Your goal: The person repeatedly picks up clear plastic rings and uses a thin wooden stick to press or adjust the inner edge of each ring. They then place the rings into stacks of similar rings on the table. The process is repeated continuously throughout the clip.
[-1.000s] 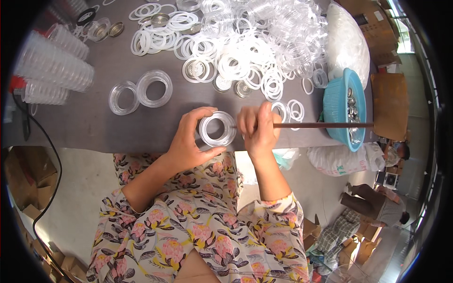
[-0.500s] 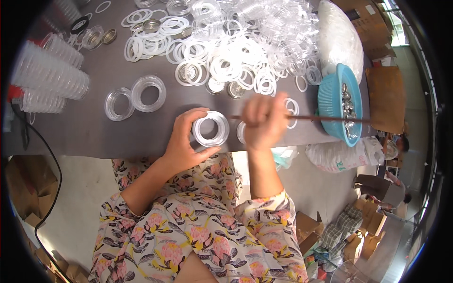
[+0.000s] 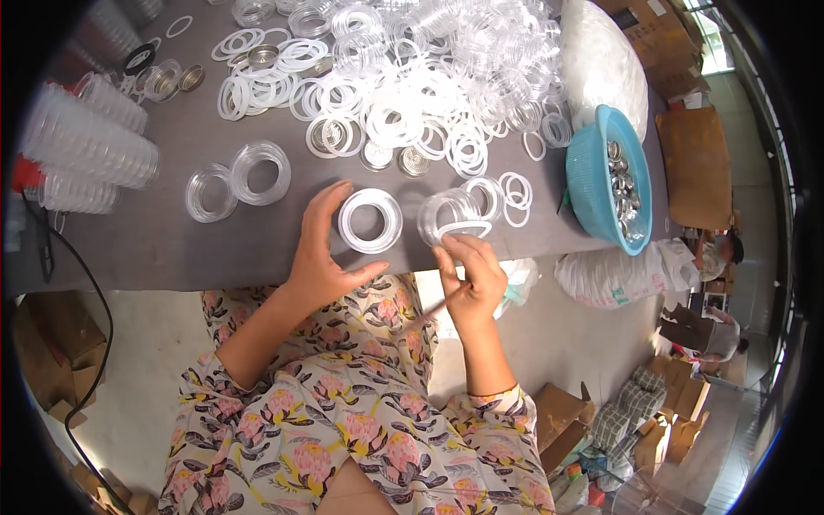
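Observation:
My left hand [image 3: 319,245] curves open around the left side of a clear plastic ring lid [image 3: 345,221] lying on the table, a white gasket ring seated on it. A small gap shows between my thumb and the lid. Between the thumb and forefinger of my right hand [image 3: 472,279] is a white gasket ring [image 3: 477,226], tilted nearly edge-on. A thin brown stick [image 3: 422,319] sticks out of the same hand, pointing down toward my lap. Just behind the held gasket, another clear ring lid [image 3: 433,206] sits on the table, partly covered.
Several white gaskets [image 3: 395,120] and clear lids [image 3: 506,51] are heaped at the back. A blue basket [image 3: 588,176] of metal caps stands at right. Two clear lids [image 3: 262,172] lie at left, near stacked clear cups [image 3: 86,142]. A black cable [image 3: 90,275] hangs over the left edge.
My right hand has come down toward the table edge, and its stick has swung from level to pointing at my lap. A white gasket is now in its fingers. My left hand has loosened around the lid.

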`<action>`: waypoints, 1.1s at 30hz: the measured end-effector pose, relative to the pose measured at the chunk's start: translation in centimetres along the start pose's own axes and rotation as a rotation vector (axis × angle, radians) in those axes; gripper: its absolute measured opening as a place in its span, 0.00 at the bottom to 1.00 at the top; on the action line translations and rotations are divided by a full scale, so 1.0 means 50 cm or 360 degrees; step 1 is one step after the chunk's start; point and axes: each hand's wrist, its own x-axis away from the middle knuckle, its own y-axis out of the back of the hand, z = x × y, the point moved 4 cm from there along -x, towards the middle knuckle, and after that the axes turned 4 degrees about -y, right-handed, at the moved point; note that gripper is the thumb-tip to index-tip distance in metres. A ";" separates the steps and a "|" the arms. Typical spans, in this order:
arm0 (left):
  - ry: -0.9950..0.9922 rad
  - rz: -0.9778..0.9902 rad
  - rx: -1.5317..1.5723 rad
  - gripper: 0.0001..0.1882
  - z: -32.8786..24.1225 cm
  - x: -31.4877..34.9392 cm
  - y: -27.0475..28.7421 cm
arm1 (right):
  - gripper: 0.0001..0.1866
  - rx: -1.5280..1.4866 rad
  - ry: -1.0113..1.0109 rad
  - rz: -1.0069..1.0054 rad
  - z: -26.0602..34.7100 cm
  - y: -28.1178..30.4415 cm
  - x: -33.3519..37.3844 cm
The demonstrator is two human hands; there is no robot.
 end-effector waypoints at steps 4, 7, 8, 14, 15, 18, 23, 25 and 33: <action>-0.0081 -0.0019 0.0084 0.48 -0.012 -0.005 0.014 | 0.13 -0.0239 0.0401 0.0431 0.063 -0.036 -0.039; -0.0107 0.0181 0.0019 0.47 -0.024 -0.020 0.022 | 0.14 -0.0159 0.0381 0.0807 0.059 -0.071 -0.040; -0.0101 0.0270 -0.0006 0.47 -0.023 -0.023 0.022 | 0.17 -0.0242 0.0296 0.0924 0.051 -0.078 -0.043; -0.0099 0.0262 -0.0110 0.42 -0.033 -0.048 0.036 | 0.15 -0.0652 -0.0015 0.1016 0.048 -0.073 -0.067; -0.0137 0.0278 -0.0127 0.42 -0.037 -0.049 0.036 | 0.13 -0.0702 -0.0061 0.1012 0.046 -0.074 -0.067; -0.0316 0.0380 -0.0269 0.41 -0.042 -0.051 0.034 | 0.09 -0.1171 -0.0264 0.0540 0.023 -0.066 -0.058; -0.0192 0.0274 -0.0138 0.43 -0.040 -0.049 0.029 | 0.28 -0.2226 -0.0574 -0.0101 0.028 -0.011 -0.112; -0.0065 0.0217 0.0066 0.44 -0.031 -0.046 0.009 | 0.30 -0.2550 -0.0737 -0.0059 0.045 -0.033 -0.120; 0.0030 0.0205 0.0296 0.45 0.005 -0.031 -0.020 | 0.31 -0.2151 -0.0786 0.0399 0.089 -0.142 -0.106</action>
